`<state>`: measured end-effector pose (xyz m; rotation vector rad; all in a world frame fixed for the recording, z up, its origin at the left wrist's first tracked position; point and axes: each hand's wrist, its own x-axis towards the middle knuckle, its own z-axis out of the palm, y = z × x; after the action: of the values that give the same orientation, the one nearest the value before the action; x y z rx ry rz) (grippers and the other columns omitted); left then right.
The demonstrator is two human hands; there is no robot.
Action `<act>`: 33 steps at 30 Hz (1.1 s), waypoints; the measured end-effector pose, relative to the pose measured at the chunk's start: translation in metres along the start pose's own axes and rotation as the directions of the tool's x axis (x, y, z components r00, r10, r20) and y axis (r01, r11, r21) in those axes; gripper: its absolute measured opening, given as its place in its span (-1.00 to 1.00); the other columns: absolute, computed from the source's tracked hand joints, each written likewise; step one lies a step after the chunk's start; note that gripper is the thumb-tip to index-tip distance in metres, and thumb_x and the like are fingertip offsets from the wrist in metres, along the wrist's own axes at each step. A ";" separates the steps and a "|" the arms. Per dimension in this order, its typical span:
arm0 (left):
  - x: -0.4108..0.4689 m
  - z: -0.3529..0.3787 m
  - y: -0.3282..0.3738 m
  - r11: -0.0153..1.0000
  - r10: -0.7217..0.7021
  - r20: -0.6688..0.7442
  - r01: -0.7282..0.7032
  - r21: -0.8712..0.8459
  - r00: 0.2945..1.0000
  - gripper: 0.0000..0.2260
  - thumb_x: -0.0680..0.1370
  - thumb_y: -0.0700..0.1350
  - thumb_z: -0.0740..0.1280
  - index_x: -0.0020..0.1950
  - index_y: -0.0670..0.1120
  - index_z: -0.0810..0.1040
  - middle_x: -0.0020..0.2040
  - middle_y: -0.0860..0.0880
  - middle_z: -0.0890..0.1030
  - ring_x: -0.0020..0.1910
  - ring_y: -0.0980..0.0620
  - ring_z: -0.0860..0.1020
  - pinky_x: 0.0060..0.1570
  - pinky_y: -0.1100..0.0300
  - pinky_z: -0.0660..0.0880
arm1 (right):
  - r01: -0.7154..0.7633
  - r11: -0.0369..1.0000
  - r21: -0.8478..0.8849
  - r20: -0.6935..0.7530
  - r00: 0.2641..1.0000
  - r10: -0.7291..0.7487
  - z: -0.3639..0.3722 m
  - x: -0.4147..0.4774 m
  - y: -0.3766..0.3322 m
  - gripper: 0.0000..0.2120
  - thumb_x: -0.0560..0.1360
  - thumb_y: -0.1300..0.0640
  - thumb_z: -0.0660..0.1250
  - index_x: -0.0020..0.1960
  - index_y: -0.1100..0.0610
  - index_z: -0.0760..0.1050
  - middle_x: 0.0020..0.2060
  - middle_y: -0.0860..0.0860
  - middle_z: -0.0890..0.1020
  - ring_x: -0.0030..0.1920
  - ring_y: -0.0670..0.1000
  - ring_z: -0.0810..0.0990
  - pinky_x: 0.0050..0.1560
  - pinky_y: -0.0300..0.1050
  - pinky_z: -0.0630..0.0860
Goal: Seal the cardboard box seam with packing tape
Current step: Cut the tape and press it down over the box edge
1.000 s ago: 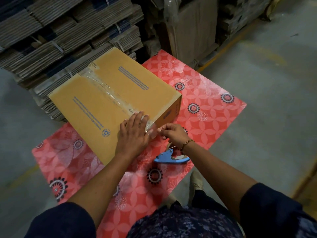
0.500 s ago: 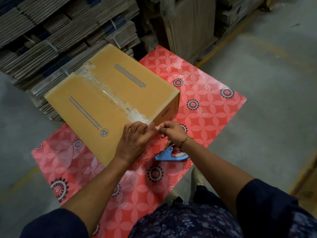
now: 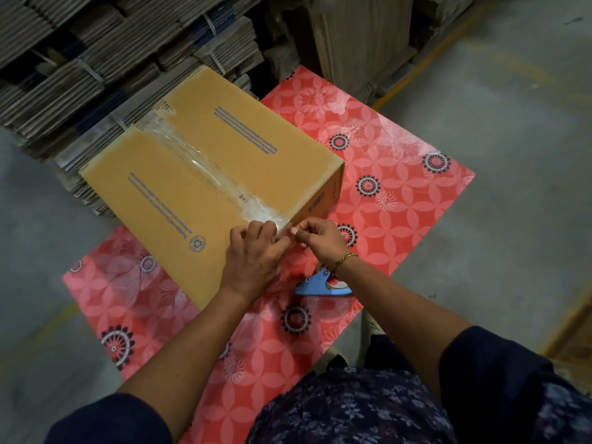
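A closed cardboard box [image 3: 224, 174] lies on a red flower-patterned table [image 3: 400, 193], its long top seam running away from the person and covered by a strip of clear packing tape [image 3: 205, 169] that is glossy and wrinkled along its length. Both hands meet at the box's near edge, right where the tape ends. The left hand [image 3: 253, 254] rests on the box top with its fingers [image 3: 256, 230] curled down onto the crumpled tape end, pressing or pinching it; the exact grip is hidden under the knuckles. The right hand [image 3: 320, 240] sits just beside it, off the corner of the box, with thumb and fingertips [image 3: 299, 229] drawn together in a pinch on the same tape end, touching the left fingers. A thin gold bracelet [image 3: 344, 259] circles the right wrist. Just behind the right wrist, toward the person, a blue tape dispenser [image 3: 320, 285] lies flat on the table, untouched by either hand. Blue printed lines and a recycling mark [image 3: 197, 244] sit on the box flap to the left of the left fingers. Beyond the fingertips, past the far end of the box, bundles of flattened cardboard [image 3: 112, 52] are stacked and strapped. Dark sleeves [image 3: 499, 379] cover both upper arms
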<state>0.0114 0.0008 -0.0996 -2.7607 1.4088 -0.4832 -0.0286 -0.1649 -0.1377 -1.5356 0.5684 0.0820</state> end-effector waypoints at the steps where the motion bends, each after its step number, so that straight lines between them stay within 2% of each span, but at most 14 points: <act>1: 0.000 0.000 0.000 1.000 -0.006 0.016 0.006 0.004 1.000 -0.77 0.44 -0.18 0.38 0.02 0.02 0.43 -0.12 -0.08 0.48 -0.12 -0.17 0.49 -0.15 -0.06 0.34 | 0.002 1.000 -0.003 0.008 1.000 -0.002 -0.001 0.001 0.000 -0.88 0.53 0.22 0.42 -0.17 0.19 0.55 -0.42 0.00 0.53 -0.43 -0.12 0.48 -0.36 -0.26 0.46; 8: 0.000 -0.003 0.001 0.999 -0.047 0.126 0.048 -0.008 0.991 -0.80 0.48 0.05 0.33 0.00 -0.03 0.59 -0.06 -0.09 0.49 -0.04 -0.18 0.47 -0.11 -0.08 0.35 | 0.024 1.000 0.011 0.039 0.999 -0.024 -0.003 0.005 0.002 -0.85 0.54 0.29 0.39 -0.20 0.18 0.52 -0.40 0.01 0.56 -0.48 -0.26 0.51 -0.36 -0.36 0.48; 11: 0.001 -0.006 0.000 0.984 -0.144 0.106 0.154 -0.088 0.984 -0.71 0.54 0.15 0.31 0.02 -0.07 0.53 -0.04 -0.11 0.51 -0.02 -0.19 0.49 -0.08 -0.09 0.37 | 0.026 0.999 0.020 0.043 0.999 -0.027 -0.003 0.002 0.001 -0.86 0.54 0.30 0.39 -0.19 0.21 0.52 -0.40 0.02 0.55 -0.49 -0.27 0.50 -0.37 -0.38 0.47; 14: 0.003 -0.003 -0.001 0.952 -0.298 0.111 0.303 -0.032 0.948 -0.56 0.62 0.26 0.19 0.21 -0.09 0.51 0.25 -0.12 0.53 0.27 -0.19 0.49 0.11 -0.12 0.36 | 0.025 1.000 0.018 0.047 0.999 -0.026 -0.003 0.001 -0.001 -0.86 0.54 0.25 0.40 -0.20 0.19 0.54 -0.37 0.06 0.60 -0.42 -0.17 0.58 -0.32 -0.26 0.54; 16: 0.006 0.001 0.000 0.943 -0.330 0.144 0.332 0.011 0.933 -0.46 0.65 0.29 0.10 0.41 -0.09 0.45 0.45 -0.13 0.46 0.44 -0.17 0.42 0.22 -0.16 0.33 | 0.104 0.962 -0.251 0.036 0.995 -0.098 -0.008 0.005 -0.002 -0.87 0.53 0.13 0.39 -0.16 0.16 0.58 -0.27 0.08 0.67 -0.27 0.02 0.66 -0.26 -0.06 0.59; 17: 0.006 0.002 -0.001 0.945 -0.325 0.160 0.325 0.024 0.932 -0.44 0.66 0.29 0.08 0.46 -0.09 0.42 0.50 -0.13 0.43 0.47 -0.16 0.40 0.24 -0.18 0.32 | 0.153 0.857 -0.492 0.067 0.988 -0.138 -0.013 0.007 -0.004 -0.88 0.52 0.10 0.36 -0.12 0.14 0.58 -0.20 0.07 0.68 -0.20 0.09 0.66 -0.25 -0.02 0.56; 18: 0.006 0.004 -0.001 0.949 -0.316 0.171 0.315 0.035 0.933 -0.45 0.67 0.28 0.07 0.48 -0.08 0.39 0.52 -0.13 0.41 0.48 -0.17 0.39 0.25 -0.19 0.31 | 0.194 0.676 -0.711 0.114 0.980 -0.161 -0.019 0.008 -0.004 -0.89 0.51 0.09 0.32 -0.07 0.13 0.56 -0.13 0.05 0.66 -0.14 0.13 0.64 -0.26 -0.02 0.53; 19: 0.006 0.005 -0.002 0.952 -0.307 0.177 0.304 0.044 0.935 -0.45 0.68 0.27 0.07 0.50 -0.08 0.38 0.53 -0.14 0.40 0.49 -0.17 0.38 0.26 -0.19 0.31 | 0.210 0.503 -0.838 0.144 0.975 -0.168 -0.027 0.007 -0.005 -0.87 0.49 0.10 0.28 -0.04 0.11 0.55 -0.08 0.04 0.63 -0.09 0.14 0.63 -0.28 -0.04 0.49; 20: 0.005 0.006 -0.002 0.954 -0.300 0.179 0.296 0.050 0.937 -0.46 0.68 0.26 0.07 0.50 -0.08 0.37 0.54 -0.14 0.39 0.49 -0.17 0.39 0.25 -0.19 0.31 | 0.224 0.414 -0.882 0.154 0.969 -0.195 -0.035 0.006 -0.007 -0.85 0.48 0.11 0.25 -0.02 0.10 0.55 -0.06 0.03 0.61 -0.07 0.14 0.62 -0.29 -0.06 0.47; 22: 0.005 0.009 -0.003 0.955 -0.296 0.175 0.290 0.063 0.939 -0.47 0.68 0.25 0.09 0.50 -0.08 0.38 0.54 -0.15 0.40 0.48 -0.18 0.40 0.24 -0.19 0.32 | 0.303 0.392 -0.869 0.162 0.921 -0.353 -0.045 0.000 -0.014 -0.85 0.47 0.09 0.24 -0.04 0.12 0.53 -0.11 0.03 0.59 -0.09 0.14 0.59 -0.29 -0.07 0.45; 23: 0.005 0.010 -0.003 0.954 -0.298 0.170 0.290 0.071 0.939 -0.47 0.68 0.25 0.11 0.49 -0.08 0.39 0.53 -0.15 0.42 0.47 -0.19 0.41 0.23 -0.20 0.34 | 0.378 0.370 -0.849 0.181 0.865 -0.469 -0.048 -0.003 -0.019 -0.84 0.46 0.07 0.26 -0.05 0.13 0.53 -0.13 0.04 0.58 -0.09 0.14 0.57 -0.25 -0.05 0.44; 26: 0.004 0.013 -0.002 0.957 -0.287 0.157 0.277 0.084 0.945 -0.48 0.68 0.21 0.15 0.50 -0.10 0.38 0.53 -0.17 0.41 0.47 -0.21 0.42 0.20 -0.21 0.36 | 0.534 0.167 -0.829 0.304 0.680 -0.668 -0.049 -0.003 -0.034 -0.63 0.45 -0.07 0.31 0.15 0.13 0.55 0.05 0.07 0.60 0.07 0.14 0.53 0.00 0.00 0.42; 29: 0.004 0.015 -0.004 0.964 -0.260 0.195 0.244 0.104 0.946 -0.43 0.61 0.13 0.27 0.53 -0.14 0.31 0.55 -0.21 0.36 0.48 -0.25 0.39 0.17 -0.19 0.36 | 0.631 0.002 -0.776 0.516 0.636 -0.573 -0.047 0.013 -0.043 -0.37 0.53 -0.24 0.20 0.47 0.12 0.37 0.45 0.08 0.45 0.46 0.12 0.38 0.37 0.06 0.31; 33: 0.004 0.015 -0.003 0.960 -0.272 0.247 0.245 0.135 0.930 -0.38 0.59 0.16 0.28 0.54 -0.15 0.29 0.56 -0.21 0.35 0.49 -0.25 0.38 0.17 -0.19 0.36 | 0.727 -0.226 -0.648 0.752 0.564 -0.340 -0.053 0.045 -0.052 -0.33 0.61 -0.26 0.05 0.59 0.11 0.18 0.58 0.05 0.26 0.57 0.09 0.21 0.51 0.11 0.22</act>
<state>0.0200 -0.0029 -0.1127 -2.8092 0.9434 -0.1710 0.0152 -0.2318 -0.1042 -2.9744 -0.8530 -0.0401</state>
